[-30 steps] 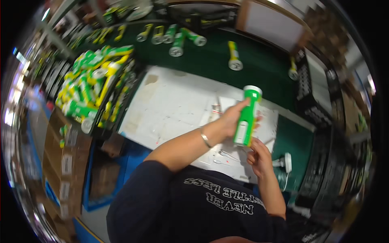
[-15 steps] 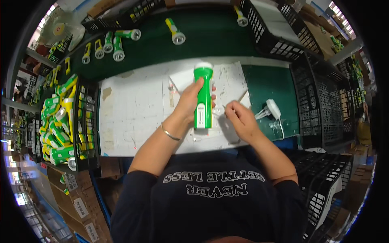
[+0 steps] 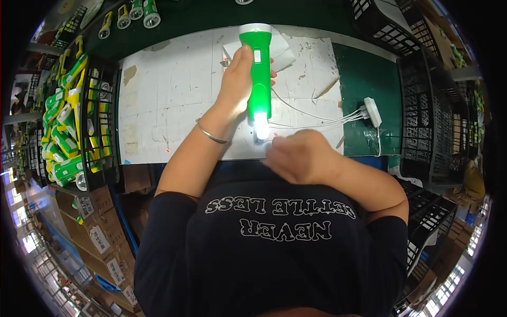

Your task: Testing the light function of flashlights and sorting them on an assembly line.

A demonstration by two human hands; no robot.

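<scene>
Since half a second ago, the right hand (image 3: pixel 301 157) has drawn back from the torch (image 3: pixel 258 74) toward the body.

Left hand (image 3: pixel 236 79) has its fingers wrapped round the green torch, which lies along the white-covered worktop (image 3: pixel 169 95), white head away from the person, its near end glowing. Right-hand fingers curl loosely (whether they grip anything, I cannot tell). White cables (image 3: pixel 311 119) run to an adapter (image 3: pixel 372 110) at right. More torches fill a crate (image 3: pixel 100 132) at left.
</scene>
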